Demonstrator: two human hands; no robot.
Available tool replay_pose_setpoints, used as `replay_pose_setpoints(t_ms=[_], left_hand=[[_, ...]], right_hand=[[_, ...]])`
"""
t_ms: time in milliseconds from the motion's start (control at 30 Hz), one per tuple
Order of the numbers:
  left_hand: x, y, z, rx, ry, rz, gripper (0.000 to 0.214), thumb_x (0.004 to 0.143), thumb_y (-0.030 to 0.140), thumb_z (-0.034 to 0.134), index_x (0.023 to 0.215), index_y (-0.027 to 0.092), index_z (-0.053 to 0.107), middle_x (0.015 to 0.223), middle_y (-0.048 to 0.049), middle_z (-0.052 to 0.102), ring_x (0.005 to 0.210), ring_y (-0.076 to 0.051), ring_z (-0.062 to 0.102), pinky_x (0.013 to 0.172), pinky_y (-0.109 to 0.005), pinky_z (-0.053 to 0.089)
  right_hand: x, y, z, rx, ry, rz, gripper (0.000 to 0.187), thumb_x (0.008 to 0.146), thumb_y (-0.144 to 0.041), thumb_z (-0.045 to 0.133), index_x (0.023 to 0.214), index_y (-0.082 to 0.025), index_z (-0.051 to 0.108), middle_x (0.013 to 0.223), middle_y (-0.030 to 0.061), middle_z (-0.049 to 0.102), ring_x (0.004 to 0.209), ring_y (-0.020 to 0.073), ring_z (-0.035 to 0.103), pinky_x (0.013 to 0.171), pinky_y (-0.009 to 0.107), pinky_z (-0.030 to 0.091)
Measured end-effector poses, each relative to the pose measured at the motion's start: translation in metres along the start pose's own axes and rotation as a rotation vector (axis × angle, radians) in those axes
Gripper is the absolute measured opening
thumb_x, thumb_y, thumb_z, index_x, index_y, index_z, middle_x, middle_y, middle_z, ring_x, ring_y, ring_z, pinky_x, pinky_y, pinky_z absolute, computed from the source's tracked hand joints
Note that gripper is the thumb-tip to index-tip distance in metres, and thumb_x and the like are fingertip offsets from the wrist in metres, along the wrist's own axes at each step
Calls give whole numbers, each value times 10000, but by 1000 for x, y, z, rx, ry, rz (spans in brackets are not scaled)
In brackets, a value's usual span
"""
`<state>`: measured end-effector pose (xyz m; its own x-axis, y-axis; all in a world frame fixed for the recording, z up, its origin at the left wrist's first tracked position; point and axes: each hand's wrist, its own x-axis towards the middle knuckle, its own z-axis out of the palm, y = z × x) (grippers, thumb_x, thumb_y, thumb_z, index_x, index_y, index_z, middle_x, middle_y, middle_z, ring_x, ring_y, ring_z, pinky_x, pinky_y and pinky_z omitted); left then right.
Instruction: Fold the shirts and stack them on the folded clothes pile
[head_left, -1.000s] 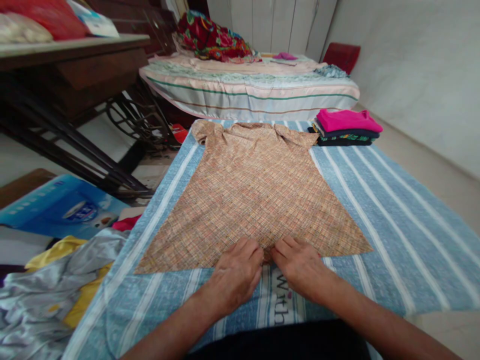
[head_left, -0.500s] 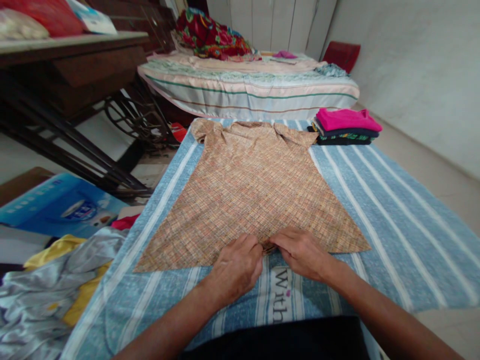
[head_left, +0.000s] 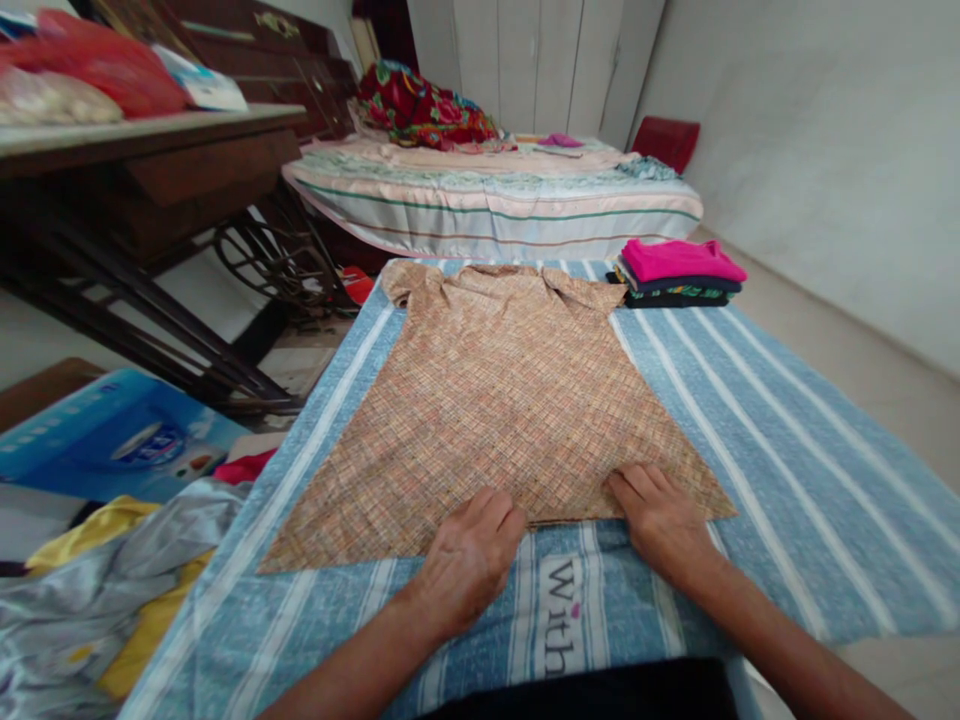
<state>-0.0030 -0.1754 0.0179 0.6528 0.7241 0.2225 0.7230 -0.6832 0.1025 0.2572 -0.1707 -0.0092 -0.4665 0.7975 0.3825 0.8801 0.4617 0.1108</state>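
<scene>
A tan checked short-sleeved shirt (head_left: 510, 400) lies spread out on a blue-and-white striped cloth (head_left: 780, 450), its neck and sleeves at the far end and its wide hem towards me. My left hand (head_left: 476, 555) is closed at the middle of the hem, knuckles up, its fingertips hidden. Further right along the same edge, my right hand (head_left: 664, 525) has its fingers bent over the hem, thumb tucked beneath. Between the two hands the hem runs nearly straight. Both lower corners of the shirt lie flat.
A stack of folded clothes (head_left: 679, 275) with a pink one on top sits at the far right. Loose clothes (head_left: 112, 590) and a blue box (head_left: 135, 425) are at the left, below a sewing-machine table (head_left: 187, 150). Beyond stands a bed (head_left: 487, 205).
My right hand has slid right along the hem, away from my left hand, which stays near the middle. The bunched bit of hem between them now lies straight. The view has tilted slightly up.
</scene>
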Motion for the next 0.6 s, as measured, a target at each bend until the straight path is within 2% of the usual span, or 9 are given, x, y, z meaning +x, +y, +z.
replay_pose_setpoints(t_ms=[133, 233, 367, 467, 600], left_hand=[[-2, 0, -2, -2, -2, 25, 192, 833, 32, 400, 733, 175, 479, 757, -31, 499, 709, -172, 477, 620, -306, 446], [-4, 4, -10, -11, -21, 77, 191, 835, 19, 381, 780, 172, 481, 779, -36, 496, 720, -175, 468, 617, -305, 432], [-8, 9, -16, 11, -87, 144, 174, 834, 22, 387, 837, 169, 481, 806, -44, 497, 734, -184, 459, 614, -314, 420], [-10, 9, -14, 23, -140, 170, 175, 833, 20, 384, 829, 169, 475, 810, -47, 501, 728, -184, 453, 604, -310, 413], [-9, 7, -12, -21, -179, 158, 186, 832, 12, 375, 825, 174, 465, 816, -41, 498, 739, -178, 454, 624, -304, 414]], right_hand=[[-17, 33, -2, -134, -14, 58, 333, 744, 20, 432, 970, -88, 652, 984, 123, 623, 921, 256, 541, 785, 366, 474], [-30, 48, -13, -162, 16, 4, 390, 718, 37, 422, 1023, -63, 644, 974, 127, 633, 915, 249, 556, 783, 349, 478], [-44, 48, -20, -171, 43, -58, 394, 735, 24, 414, 1046, -62, 640, 1003, 135, 636, 935, 262, 562, 785, 361, 480], [-51, 45, -13, -156, 39, -53, 377, 748, 15, 401, 1023, -66, 645, 1020, 141, 637, 953, 273, 563, 793, 373, 486], [-55, 51, -6, -160, 32, 3, 437, 733, 16, 400, 1115, -47, 602, 1069, 146, 626, 1011, 282, 548, 828, 386, 485]])
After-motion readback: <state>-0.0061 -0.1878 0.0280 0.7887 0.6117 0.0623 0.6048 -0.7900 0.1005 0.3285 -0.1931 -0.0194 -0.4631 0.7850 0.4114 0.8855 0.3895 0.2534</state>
